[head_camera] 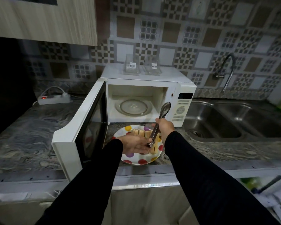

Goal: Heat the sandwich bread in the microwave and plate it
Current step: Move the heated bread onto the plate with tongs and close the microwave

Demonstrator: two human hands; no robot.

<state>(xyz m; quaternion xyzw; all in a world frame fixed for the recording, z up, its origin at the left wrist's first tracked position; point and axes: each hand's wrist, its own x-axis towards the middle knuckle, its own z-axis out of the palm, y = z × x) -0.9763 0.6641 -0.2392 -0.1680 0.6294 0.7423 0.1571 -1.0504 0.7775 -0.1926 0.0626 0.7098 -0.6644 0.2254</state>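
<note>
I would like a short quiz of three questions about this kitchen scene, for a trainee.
1. True or false: the microwave door is open.
2. Which hand grips the metal tongs? A) left hand B) right hand
3. Fill in: the sandwich bread lies on the polka-dot ____.

Key: 1 true; 2 B; 3 plate. The turntable is bare.

White microwave (146, 82), polka-dotted plate (141, 161), seemingly tan bread (146, 133).
</note>
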